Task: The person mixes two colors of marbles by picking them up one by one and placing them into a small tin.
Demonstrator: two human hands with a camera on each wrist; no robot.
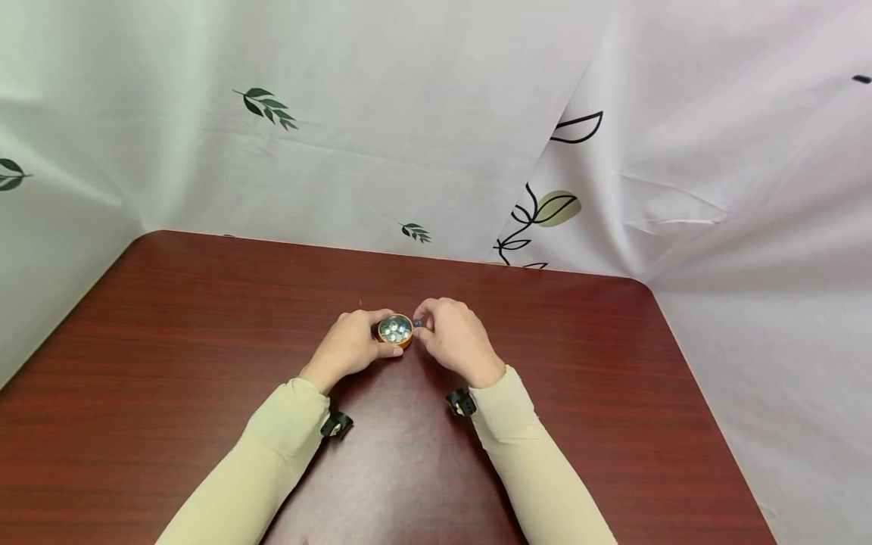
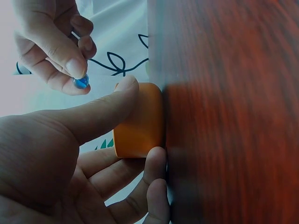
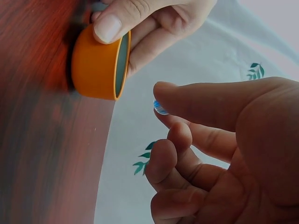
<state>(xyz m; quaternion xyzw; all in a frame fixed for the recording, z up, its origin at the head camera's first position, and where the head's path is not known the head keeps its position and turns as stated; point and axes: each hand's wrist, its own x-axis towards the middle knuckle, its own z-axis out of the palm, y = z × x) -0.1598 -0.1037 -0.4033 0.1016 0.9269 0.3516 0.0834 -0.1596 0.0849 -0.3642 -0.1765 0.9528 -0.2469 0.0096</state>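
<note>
A small round orange cup (image 3: 93, 70) stands upright on the table, and several clear marbles (image 1: 395, 328) show inside it in the head view. My left hand (image 1: 350, 341) grips the cup from the left, thumb on the near side and fingers round the far side. My right hand (image 1: 456, 337) pinches a blue marble (image 2: 81, 82) between thumb and forefinger, just right of the cup and higher than its rim. In the right wrist view the marble (image 3: 160, 108) looks streaked blue and white, apart from the cup.
The dark red wooden table (image 1: 579, 424) has rounded far corners. Behind it and at both sides hangs a white cloth (image 1: 409, 113) with leaf prints. A black strap with a small device (image 1: 337, 425) sits on the left wrist, another strap (image 1: 461, 403) on the right.
</note>
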